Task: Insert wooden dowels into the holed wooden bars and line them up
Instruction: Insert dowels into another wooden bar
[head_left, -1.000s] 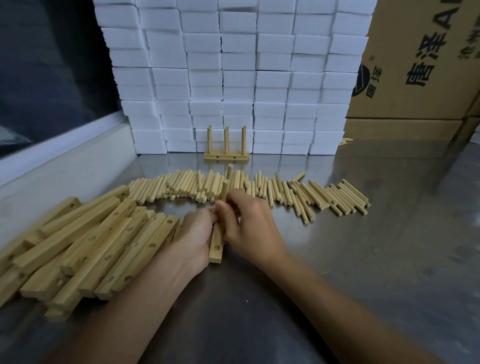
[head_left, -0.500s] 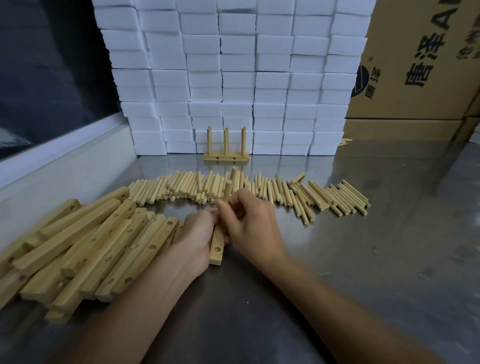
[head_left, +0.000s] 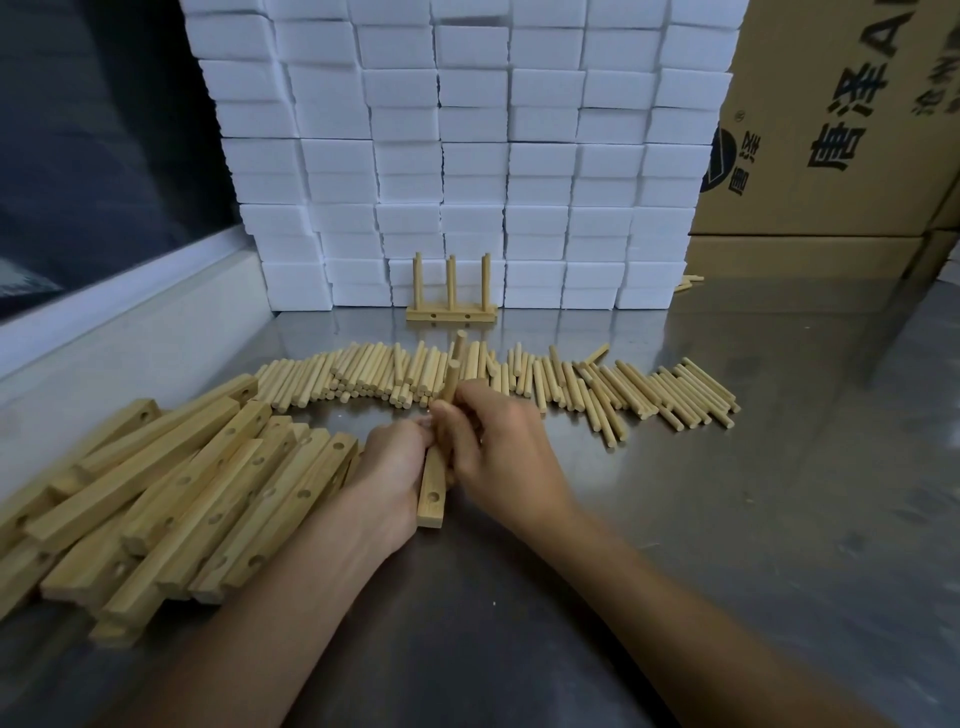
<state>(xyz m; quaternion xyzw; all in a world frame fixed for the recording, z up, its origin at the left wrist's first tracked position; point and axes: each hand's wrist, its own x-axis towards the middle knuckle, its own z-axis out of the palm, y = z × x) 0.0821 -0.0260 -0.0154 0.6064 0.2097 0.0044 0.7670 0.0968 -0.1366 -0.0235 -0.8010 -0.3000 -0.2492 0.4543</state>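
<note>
Steel table (head_left: 675, 519), left hand (head_left: 389, 467) fingers grasping holed bar (head_left: 431, 493), right hand (head_left: 504, 457) fingers pinching upright dowel (head_left: 450, 384).

Holed bar (head_left: 432, 493) flat on table, two dowels (head_left: 451, 382) upright in it; loose dowels (head_left: 571, 387) behind.

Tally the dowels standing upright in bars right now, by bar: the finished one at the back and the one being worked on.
Finished bar by the white blocks: 3
Held bar, left hand gripping it, right hand pinching the nearer dowel: 2 visible
Total: 5
</note>
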